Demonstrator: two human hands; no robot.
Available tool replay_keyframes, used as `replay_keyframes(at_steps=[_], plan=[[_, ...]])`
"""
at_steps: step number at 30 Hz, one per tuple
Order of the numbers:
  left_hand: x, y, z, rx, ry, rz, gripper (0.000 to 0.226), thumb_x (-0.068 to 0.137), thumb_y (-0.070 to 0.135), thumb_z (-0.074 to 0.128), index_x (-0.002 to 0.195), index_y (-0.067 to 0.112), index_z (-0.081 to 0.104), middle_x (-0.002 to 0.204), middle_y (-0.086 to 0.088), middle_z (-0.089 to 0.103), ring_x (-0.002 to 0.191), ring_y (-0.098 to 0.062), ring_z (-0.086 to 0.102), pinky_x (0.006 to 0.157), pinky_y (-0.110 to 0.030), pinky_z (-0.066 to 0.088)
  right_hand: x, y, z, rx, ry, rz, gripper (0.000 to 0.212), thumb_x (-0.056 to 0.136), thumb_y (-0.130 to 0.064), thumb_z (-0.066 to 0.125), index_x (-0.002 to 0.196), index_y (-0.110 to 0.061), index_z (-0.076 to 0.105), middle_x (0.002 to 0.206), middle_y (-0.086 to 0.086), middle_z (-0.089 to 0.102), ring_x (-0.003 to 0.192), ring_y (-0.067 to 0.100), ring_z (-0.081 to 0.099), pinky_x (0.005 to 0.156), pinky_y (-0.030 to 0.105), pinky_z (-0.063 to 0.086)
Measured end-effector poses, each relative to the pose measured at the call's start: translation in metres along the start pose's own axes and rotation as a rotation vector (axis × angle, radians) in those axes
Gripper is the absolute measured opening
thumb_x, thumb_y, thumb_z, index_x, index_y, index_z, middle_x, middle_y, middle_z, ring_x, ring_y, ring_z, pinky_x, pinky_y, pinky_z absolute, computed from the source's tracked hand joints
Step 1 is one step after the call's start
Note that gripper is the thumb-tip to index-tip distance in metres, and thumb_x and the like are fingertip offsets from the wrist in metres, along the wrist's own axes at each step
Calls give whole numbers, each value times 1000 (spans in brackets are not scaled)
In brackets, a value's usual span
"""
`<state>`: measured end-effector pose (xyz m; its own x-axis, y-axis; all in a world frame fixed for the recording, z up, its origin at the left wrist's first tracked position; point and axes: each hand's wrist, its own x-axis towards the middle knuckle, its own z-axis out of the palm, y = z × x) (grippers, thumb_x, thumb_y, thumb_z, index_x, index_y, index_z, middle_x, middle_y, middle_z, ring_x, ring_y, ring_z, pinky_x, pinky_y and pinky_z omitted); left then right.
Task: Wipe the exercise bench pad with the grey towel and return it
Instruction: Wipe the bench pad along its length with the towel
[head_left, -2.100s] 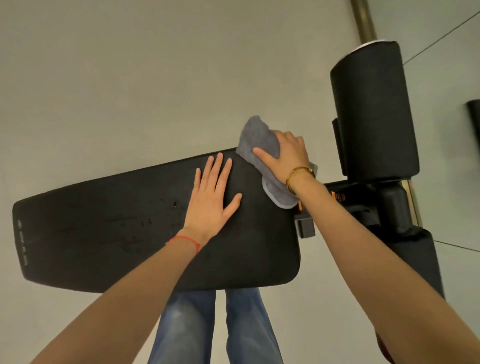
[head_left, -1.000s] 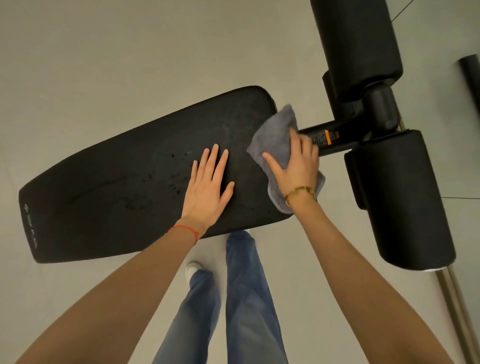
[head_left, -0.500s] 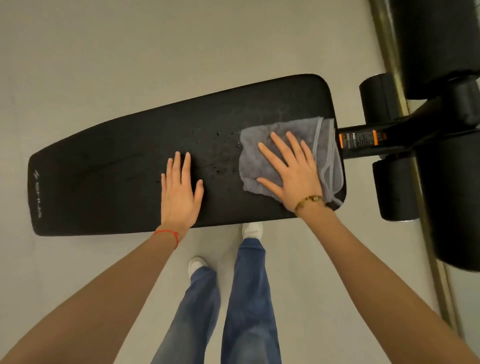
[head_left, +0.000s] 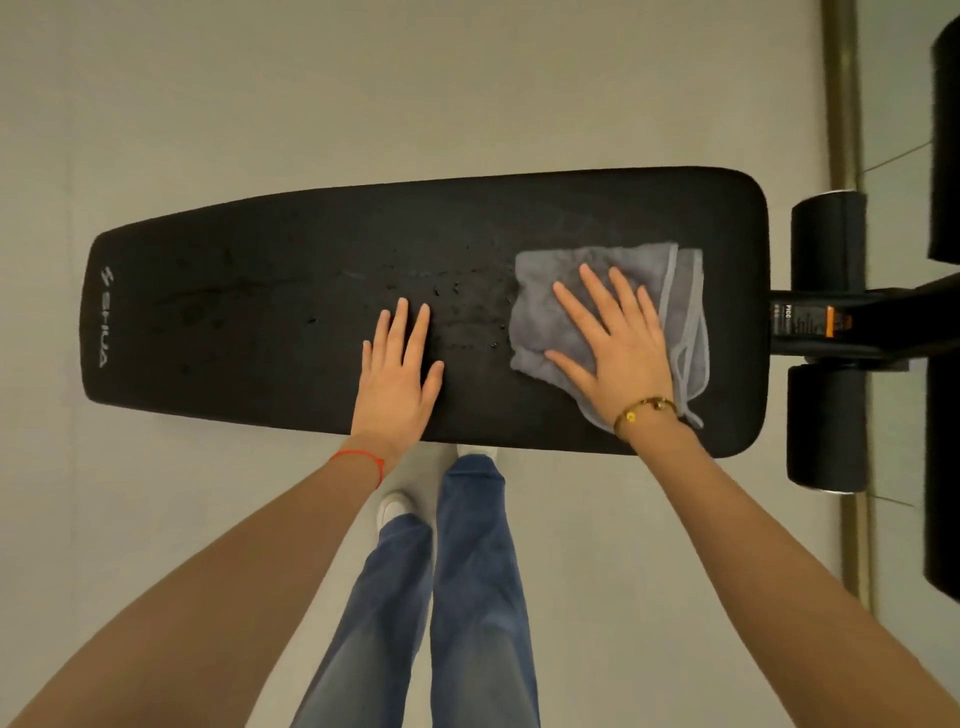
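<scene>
— Grey towel (head_left: 582, 306), where is it?
— Right of centre, flat on the black pad (head_left: 270, 312), under the right hand (head_left: 615, 345), fingers spread, pressing, not clutching.
— Left hand (head_left: 397, 371)?
— Centre frame, flat on bare pad, holding nothing. Droplets (head_left: 457, 301) lie between the hands.
</scene>
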<state>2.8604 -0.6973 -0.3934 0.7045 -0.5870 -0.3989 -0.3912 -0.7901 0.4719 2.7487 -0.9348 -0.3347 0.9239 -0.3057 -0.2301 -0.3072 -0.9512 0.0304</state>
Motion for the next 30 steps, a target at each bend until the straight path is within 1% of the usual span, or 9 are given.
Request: replay_keyframes(at_steps=[3, 5, 11, 14, 18, 22, 24, 27, 30], plan=[[1, -1, 0, 2, 6, 0, 63, 103, 39, 32, 156, 28, 1, 165, 2, -4, 152, -21, -6, 123, -45, 6, 80, -8, -8, -1, 48, 46, 67, 93, -60, 38, 152, -30, 22, 159, 4, 22, 147, 31, 16, 121, 45, 5], [2, -3, -2, -8, 5, 4, 62, 103, 38, 33, 156, 29, 2, 165, 2, -3, 152, -20, -5, 123, -44, 5, 97, -22, -6, -22, 62, 41, 66, 93, -58, 39, 152, -30, 23, 159, 5, 23, 147, 32, 16, 121, 47, 5], [13, 4, -4, -59, 84, -52, 60, 103, 32, 35, 156, 24, 8, 164, -2, 5, 152, -21, -1, 123, -45, 8, 5, -19, 2, -16, -77, -230, 72, 92, -54, 49, 153, -31, 18, 161, 1, 16, 149, 26, 10, 121, 44, 1], [31, 13, -8, -85, 110, -97, 59, 103, 33, 32, 156, 23, 9, 164, -2, 4, 152, -22, -1, 124, -44, 6, 29, 13, -13, -4, -83, -205, 71, 92, -58, 44, 153, -30, 18, 160, 1, 17, 148, 25, 11, 121, 41, 1], [54, 24, -13, -90, 132, -139, 59, 103, 34, 31, 156, 22, 9, 165, -2, 3, 152, -22, -2, 124, -44, 6, 129, 25, -26, 22, -22, -61, 69, 91, -63, 41, 150, -29, 27, 156, 3, 30, 144, 28, 23, 120, 43, 8], [59, 34, -12, -103, 148, -194, 58, 103, 33, 30, 156, 23, 8, 165, -1, 2, 152, -21, -3, 124, -46, 6, 177, 11, -27, 59, -94, -134, 68, 89, -65, 40, 144, -26, 39, 141, 3, 48, 129, 27, 42, 111, 43, 24], [57, 35, -12, -114, 152, -209, 58, 104, 33, 29, 156, 23, 7, 165, 0, 0, 152, -20, -4, 124, -45, 5, 159, 19, -29, 52, -70, -225, 67, 90, -62, 42, 146, -24, 37, 145, 5, 45, 133, 28, 39, 113, 42, 22], [67, 34, -17, -135, 169, -253, 57, 104, 34, 28, 156, 22, 7, 165, 0, 0, 152, -19, -5, 124, -45, 6, 122, 52, -37, 33, -104, -417, 68, 93, -58, 42, 150, -24, 28, 155, 3, 30, 144, 26, 24, 120, 40, 9], [87, 26, -24, -137, 168, -290, 58, 104, 36, 26, 156, 21, 6, 165, 0, 1, 152, -20, -4, 123, -46, 7, 126, 73, -46, 75, -140, -416, 71, 92, -61, 42, 151, -25, 26, 156, 1, 28, 145, 24, 23, 121, 41, 11]])
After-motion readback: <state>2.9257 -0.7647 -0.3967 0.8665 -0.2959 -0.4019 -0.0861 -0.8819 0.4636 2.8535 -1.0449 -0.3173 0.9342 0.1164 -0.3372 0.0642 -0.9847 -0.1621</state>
